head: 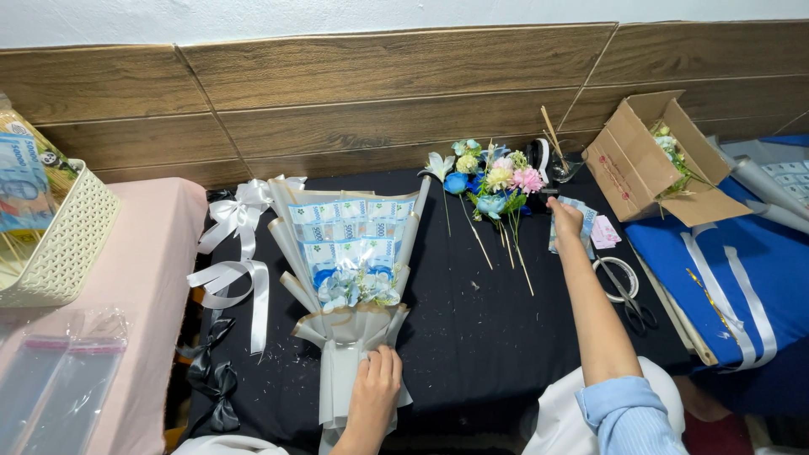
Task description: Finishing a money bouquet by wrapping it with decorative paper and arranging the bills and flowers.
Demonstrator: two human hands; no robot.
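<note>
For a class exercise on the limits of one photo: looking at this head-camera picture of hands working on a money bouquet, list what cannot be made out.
Head view only:
- Right hand: its fingertips are hidden by the hand itself, so any grip on the small stack of notes is unclear.
- Bouquet: its wrapped stem end is covered by the left hand and cut off by the bottom edge.
- Cardboard box: most contents hidden by its walls.
- White basket: cut off by the left edge.

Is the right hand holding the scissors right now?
No. The right hand rests on a stack of banknotes, while the scissors lie apart on the black cloth.

basket (59,244) cut off left, bouquet (350,278) base hidden
</note>
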